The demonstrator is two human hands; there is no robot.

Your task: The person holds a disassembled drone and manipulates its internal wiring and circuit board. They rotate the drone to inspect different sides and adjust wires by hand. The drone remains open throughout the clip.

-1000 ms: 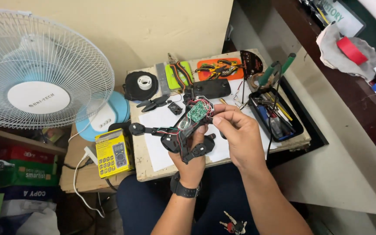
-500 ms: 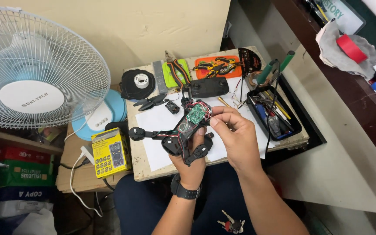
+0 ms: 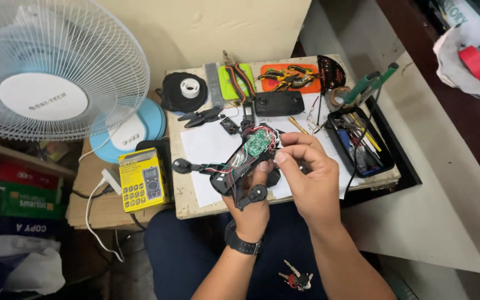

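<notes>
1. A bunch of keys (image 3: pixel 295 278) lies on the lap, at 6 o'clock from the hands.
2. The left hand (image 3: pixel 251 208), with a dark wristwatch (image 3: pixel 244 243), is clamped from beneath on an opened small drone (image 3: pixel 240 164), thumb pressed on its shell. The drone hangs just above the near edge of the small wooden work board (image 3: pixel 180 161).
3. The right hand (image 3: pixel 306 175) meets the drone from 3 o'clock, fingertips (image 3: pixel 280 158) pinched together at the wires beside the green circuit board (image 3: pixel 258 143); whether they grip a wire cannot be told.
4. The drone's long axis runs from 7 to 1 o'clock; one motor arm (image 3: pixel 187 165) sticks out toward 9 o'clock over white paper (image 3: pixel 209 147).
5. The right hand is nearer the circuit board. Open room lies over the paper at 10 o'clock.
6. At 3 o'clock the black tool tray (image 3: pixel 337 141) crowds that side; a yellow multimeter (image 3: pixel 143 180) sits at 9 o'clock.
7. Farther off: a black drone cover (image 3: pixel 279 103) at 12 o'clock and a white fan (image 3: pixel 45 72) at 10 o'clock.
</notes>
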